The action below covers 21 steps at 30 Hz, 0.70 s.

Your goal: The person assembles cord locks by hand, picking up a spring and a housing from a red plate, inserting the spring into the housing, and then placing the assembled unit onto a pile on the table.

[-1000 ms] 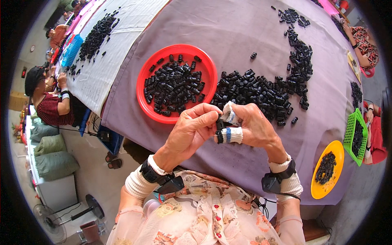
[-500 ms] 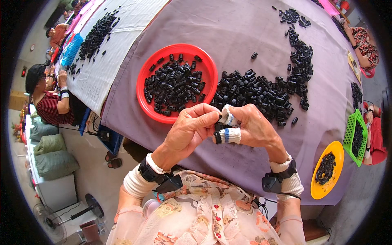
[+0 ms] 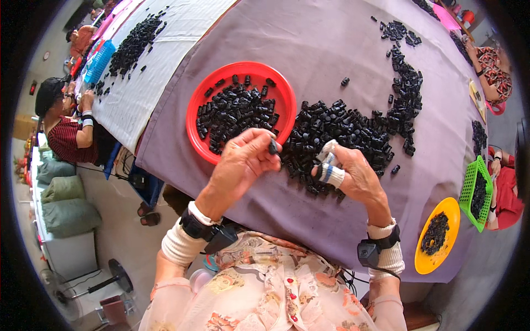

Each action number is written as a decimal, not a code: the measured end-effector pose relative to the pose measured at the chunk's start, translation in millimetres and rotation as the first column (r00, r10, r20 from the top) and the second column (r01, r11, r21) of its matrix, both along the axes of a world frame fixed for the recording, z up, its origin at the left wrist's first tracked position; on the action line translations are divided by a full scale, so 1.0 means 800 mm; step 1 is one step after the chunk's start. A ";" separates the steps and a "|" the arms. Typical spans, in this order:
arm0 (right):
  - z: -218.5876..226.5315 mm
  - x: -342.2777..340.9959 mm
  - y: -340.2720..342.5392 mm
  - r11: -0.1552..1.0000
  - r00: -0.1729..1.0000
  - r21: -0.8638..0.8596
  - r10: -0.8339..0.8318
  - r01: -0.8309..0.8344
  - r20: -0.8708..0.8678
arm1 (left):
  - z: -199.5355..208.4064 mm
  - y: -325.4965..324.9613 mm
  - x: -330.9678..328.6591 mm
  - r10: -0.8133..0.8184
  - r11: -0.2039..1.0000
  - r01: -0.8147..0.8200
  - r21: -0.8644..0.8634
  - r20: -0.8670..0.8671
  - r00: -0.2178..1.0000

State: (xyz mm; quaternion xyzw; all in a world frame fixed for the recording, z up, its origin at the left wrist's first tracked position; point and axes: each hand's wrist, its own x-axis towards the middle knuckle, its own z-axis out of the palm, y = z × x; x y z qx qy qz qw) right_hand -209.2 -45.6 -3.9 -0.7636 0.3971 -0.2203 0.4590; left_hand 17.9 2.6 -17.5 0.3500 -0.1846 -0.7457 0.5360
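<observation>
My left hand [image 3: 243, 163] pinches a small black plastic part [image 3: 273, 147] between thumb and fingertips, right at the near rim of the red tray [image 3: 194, 105], which holds several more black parts. My right hand [image 3: 353, 174], its fingertips wrapped in white tape, rests at the near edge of a big loose pile of black parts [image 3: 342, 129] on the purple tablecloth [image 3: 309, 44]. Whether it holds a part I cannot tell. The two hands are a short gap apart.
A yellow dish [image 3: 439, 265] and a green basket [image 3: 473, 190] with black parts sit at the right. Another person [image 3: 66, 129] sits at the left by a white-covered table [image 3: 160, 71] with a blue basket [image 3: 99, 60]. More people work at the far right.
My hands were pressed together over the pile edge; now they have come apart. My left hand has moved left toward the red tray with a black part in its fingertips.
</observation>
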 end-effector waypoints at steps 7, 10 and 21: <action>-0.001 -0.026 -0.003 0.978 0.987 0.138 -0.158 0.154 0.019 | -0.013 -0.013 0.046 0.162 0.987 -0.161 -0.015 0.116 0.980; -0.014 -0.029 -0.001 0.979 0.983 0.127 -0.169 0.160 0.070 | -0.011 -0.013 0.040 0.162 0.985 -0.166 0.041 0.081 0.983; -0.007 -0.035 0.006 0.960 0.975 0.172 -0.222 0.222 -0.016 | -0.005 -0.028 0.055 0.160 0.986 -0.141 -0.090 0.278 0.947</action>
